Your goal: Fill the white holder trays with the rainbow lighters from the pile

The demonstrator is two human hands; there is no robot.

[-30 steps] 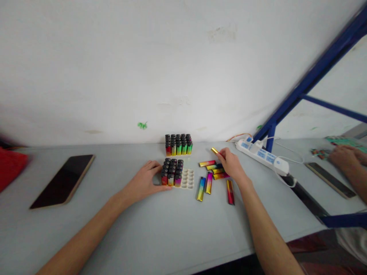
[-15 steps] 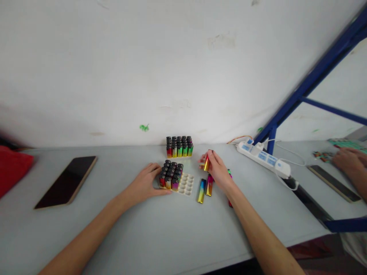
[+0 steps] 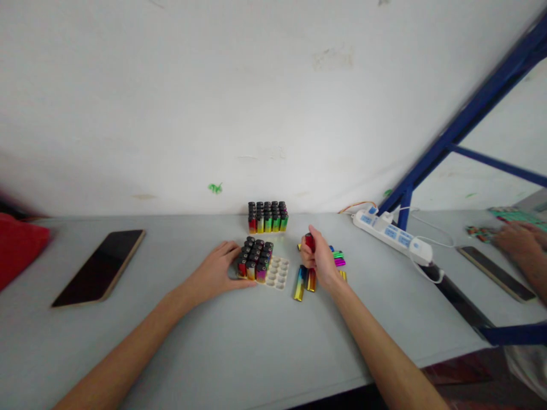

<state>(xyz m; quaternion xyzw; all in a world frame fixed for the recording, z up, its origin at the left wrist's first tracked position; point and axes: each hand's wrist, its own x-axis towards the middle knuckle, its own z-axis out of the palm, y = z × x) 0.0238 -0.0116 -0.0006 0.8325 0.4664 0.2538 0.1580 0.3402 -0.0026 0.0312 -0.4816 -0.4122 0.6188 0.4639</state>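
Observation:
My left hand [image 3: 217, 266] is closed round the left side of a white plastic tray [image 3: 278, 274], thumb along its near edge. Black-topped lighters [image 3: 255, 259] stand upright in the tray's left part; the round pockets on its right hold none. To the right of the tray, above the table, my right hand [image 3: 322, 261] grips a red lighter [image 3: 310, 240] with the thumb up at its top. The fingers hide its lower part. Below this hand lie a blue-and-gold lighter [image 3: 300, 285] and an orange-gold lighter [image 3: 311, 281]. More loose lighters [image 3: 339, 257], green and purple, lie partly hidden behind it.
A block of upright lighters [image 3: 268, 218] stands by the wall. A dark phone-like slab [image 3: 102, 267] and a red item [image 3: 19, 247] lie left. To the right are a white power strip [image 3: 392, 234], a blue frame [image 3: 427, 165], another slab [image 3: 496, 273] and another person's hands [image 3: 519, 239].
My right hand has turned the lighter more upright and wrapped its fingers round it, thumb now at the top. More loose lighters show behind that hand. My left hand stays on the tray.

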